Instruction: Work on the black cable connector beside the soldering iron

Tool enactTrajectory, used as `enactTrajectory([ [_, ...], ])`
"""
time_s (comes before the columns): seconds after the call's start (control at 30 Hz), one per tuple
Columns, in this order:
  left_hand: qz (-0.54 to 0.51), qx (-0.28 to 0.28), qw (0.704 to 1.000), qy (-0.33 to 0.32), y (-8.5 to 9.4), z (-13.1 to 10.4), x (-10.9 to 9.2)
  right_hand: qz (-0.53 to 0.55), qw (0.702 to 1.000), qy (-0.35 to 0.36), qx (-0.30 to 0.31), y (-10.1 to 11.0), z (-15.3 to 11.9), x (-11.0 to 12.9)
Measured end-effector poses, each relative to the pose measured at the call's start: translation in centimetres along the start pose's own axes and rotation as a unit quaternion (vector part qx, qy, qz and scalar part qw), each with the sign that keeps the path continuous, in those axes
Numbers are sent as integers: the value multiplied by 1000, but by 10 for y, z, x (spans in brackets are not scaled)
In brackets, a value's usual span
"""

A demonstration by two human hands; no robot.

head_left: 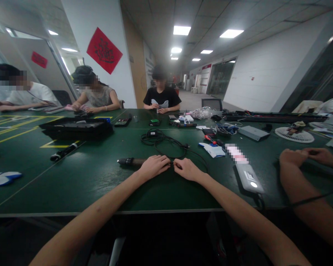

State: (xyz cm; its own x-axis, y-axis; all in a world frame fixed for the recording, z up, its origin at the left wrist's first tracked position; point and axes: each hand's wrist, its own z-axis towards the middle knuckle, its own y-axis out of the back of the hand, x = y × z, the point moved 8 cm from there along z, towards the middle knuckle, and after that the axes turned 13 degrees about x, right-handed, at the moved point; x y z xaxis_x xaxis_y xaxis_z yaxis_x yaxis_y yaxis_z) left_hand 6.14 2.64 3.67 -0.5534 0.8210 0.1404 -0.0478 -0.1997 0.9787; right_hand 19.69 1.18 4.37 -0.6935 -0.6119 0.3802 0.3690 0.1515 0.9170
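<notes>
An electric screwdriver (pixel 131 162) with a dark tip and brownish body lies across the green table, pointing left. My left hand (pixel 154 165) is closed over its rear end. Close by on the right, my right hand (pixel 186 169) pinches what looks like the end of a black cable (pixel 201 154), facing the tool's back end. Only a small gap shows between my fingertips, and whether the cable end touches the screwdriver I cannot tell. Behind my hands the cable lies in loose loops with a black block (pixel 152 134) among them.
A black tray (pixel 77 127) and a black cylinder (pixel 63 151) lie left. Right are a white-and-blue glove (pixel 213 149), a red-handled tool (pixel 210 139) and a grey power bank-like box (pixel 248 177). A co-worker's arms (pixel 302 177) rest at far right; several people sit across the table.
</notes>
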Motion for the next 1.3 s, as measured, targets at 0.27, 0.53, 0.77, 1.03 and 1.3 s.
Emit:
enactTrajectory([
  [0.27, -6, -3, 1000, -2, 5, -2, -3, 7, 1000, 2, 0, 2, -1, 2],
  [0.53, -5, -2, 1000, -7, 3, -2, -3, 9, 1000, 5, -1, 2, -1, 2],
  [0.77, -7, -6, 1000, -7, 6, -2, -4, 8, 1000, 3, -2, 0, 0, -1],
  [1.03, -4, -5, 1000, -4, 4, -2, -3, 9, 1000, -1, 3, -1, 0, -2],
  [1.3, -5, -10, 1000, 2, 3, -2, -1, 10, 1000, 3, 3, 0, -1, -1],
])
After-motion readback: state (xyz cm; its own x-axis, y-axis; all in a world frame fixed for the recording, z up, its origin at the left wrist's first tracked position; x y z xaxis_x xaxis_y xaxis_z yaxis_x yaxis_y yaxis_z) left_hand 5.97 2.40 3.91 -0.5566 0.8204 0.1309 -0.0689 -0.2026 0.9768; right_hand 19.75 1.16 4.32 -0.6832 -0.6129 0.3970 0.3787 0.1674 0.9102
